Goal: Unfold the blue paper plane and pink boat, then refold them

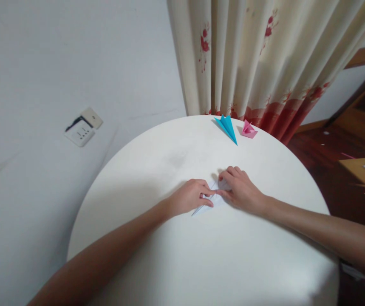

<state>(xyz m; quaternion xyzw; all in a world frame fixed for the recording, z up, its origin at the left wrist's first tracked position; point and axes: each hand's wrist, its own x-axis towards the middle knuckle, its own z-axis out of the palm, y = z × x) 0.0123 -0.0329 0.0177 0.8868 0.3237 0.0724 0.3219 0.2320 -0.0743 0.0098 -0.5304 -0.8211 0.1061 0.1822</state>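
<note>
A folded sheet of white paper (206,205) lies flat on a round white table (169,255), tapering to a point toward the person, pale against the tabletop. The left hand (191,197) presses on its left side with fingers curled down. The right hand (240,190) presses on its far right part, fingertips bent onto the fold; neither hand lifts it. Beyond the right hand, well apart near the table's far edge, lie a blue paper plane (227,127) and, just beside it, a pink folded paper figure (249,130). A floral curtain (265,63) hangs behind.
</note>
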